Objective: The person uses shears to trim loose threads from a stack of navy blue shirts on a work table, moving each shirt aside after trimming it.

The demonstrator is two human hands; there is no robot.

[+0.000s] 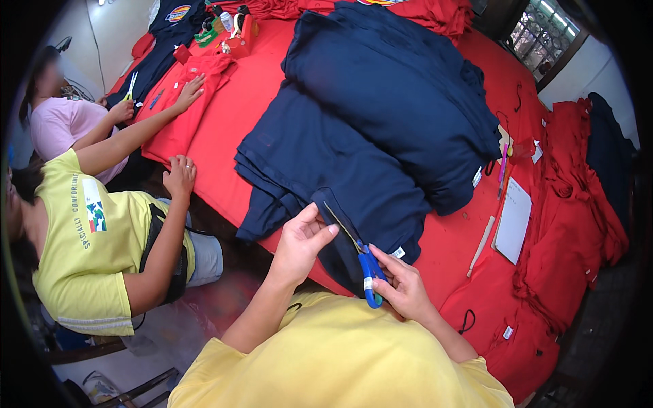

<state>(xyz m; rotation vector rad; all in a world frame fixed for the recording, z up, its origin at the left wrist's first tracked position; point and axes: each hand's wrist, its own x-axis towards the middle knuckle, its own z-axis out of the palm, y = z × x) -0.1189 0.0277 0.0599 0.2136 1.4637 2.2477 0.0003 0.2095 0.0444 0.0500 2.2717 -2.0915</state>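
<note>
My left hand (304,243) pinches the edge of a navy blue garment (323,146) between thumb and fingers. In my right hand (405,285) is a pair of scissors (371,275) with blue handles, held at the loops. Its blades point up and away from me and lie along the pinched fabric, close to my left fingertips. Whether they cut into the cloth I cannot tell. The garment lies folded on a red-covered table (228,183), its near part hanging toward me over the edge. A white tag (398,252) shows by my right hand.
A larger navy pile (394,81) lies beyond. Red garments (558,197), a notepad (513,221) and a pink pen (503,163) lie at right. A person in yellow (102,238) rests hands on a red garment at left; another in pink (64,129) holds scissors (130,87).
</note>
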